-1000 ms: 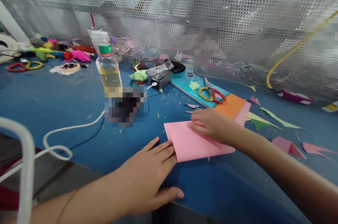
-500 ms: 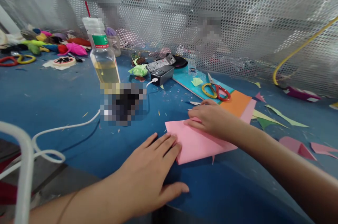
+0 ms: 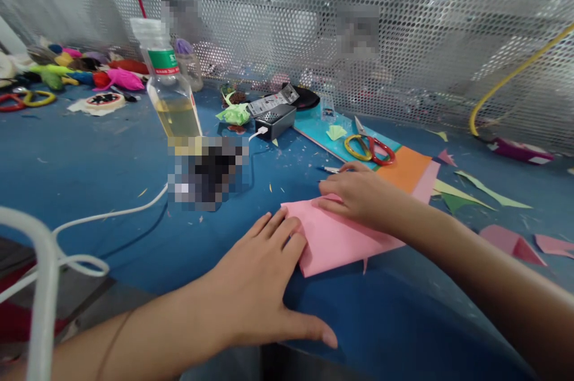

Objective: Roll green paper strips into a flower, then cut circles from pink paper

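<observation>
Tabletop [image 3: 103, 154]: blue
Pink paper [image 3: 345, 237]: folded, near front edge; probably light, pliable, easily creased; best held by edges
Left grip [image 3: 259, 280]: spread wide, fingers on paper's left end, nothing clasped
Right grip [image 3: 359, 195]: half-curled atop paper; cannot tell if pinching

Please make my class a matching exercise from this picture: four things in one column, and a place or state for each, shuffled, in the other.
1. left hand
2. right hand
3. bottle
4. dark box

A. holding yellowish liquid
B. at the pink paper's left edge, thumb spread
C. with a white plug at one end
D. across the pink paper's far edge

Pairs: 1-B, 2-D, 3-A, 4-C
</observation>
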`<act>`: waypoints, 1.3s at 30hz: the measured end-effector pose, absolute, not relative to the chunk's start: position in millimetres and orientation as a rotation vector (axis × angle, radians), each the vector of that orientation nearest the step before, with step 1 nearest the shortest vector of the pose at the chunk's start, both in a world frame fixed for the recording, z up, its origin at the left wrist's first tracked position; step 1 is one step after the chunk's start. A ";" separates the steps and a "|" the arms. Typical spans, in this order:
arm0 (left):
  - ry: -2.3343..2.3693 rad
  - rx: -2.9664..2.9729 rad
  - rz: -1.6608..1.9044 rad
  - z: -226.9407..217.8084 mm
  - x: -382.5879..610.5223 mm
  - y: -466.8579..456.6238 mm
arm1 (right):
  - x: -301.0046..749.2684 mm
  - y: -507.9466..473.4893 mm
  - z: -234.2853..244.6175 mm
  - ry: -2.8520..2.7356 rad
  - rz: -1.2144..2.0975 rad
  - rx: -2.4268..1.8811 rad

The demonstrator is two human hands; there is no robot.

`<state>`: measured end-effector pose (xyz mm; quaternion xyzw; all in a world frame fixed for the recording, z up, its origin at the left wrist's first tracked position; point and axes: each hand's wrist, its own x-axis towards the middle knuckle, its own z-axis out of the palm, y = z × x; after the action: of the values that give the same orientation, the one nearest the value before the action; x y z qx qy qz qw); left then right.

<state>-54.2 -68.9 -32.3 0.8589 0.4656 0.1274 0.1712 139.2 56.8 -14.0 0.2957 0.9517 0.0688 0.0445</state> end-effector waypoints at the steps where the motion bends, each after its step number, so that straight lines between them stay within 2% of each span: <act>1: 1.321 2.438 0.367 -33.0 -54.2 -69.1 | 139.3 57.1 -14.2 2.917 0.202 0.905; 33: 1.287 2.482 0.345 -28.2 -56.3 -67.6 | 138.9 56.6 -10.3 2.873 0.291 0.911; 39: 1.316 2.489 0.169 -15.3 -52.2 -46.5 | 136.5 49.3 -18.4 2.878 0.425 0.935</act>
<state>-52.2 -46.5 -15.3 0.8712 0.4604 0.0592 0.1599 136.5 49.3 -18.4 0.3056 0.9410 0.1390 0.0429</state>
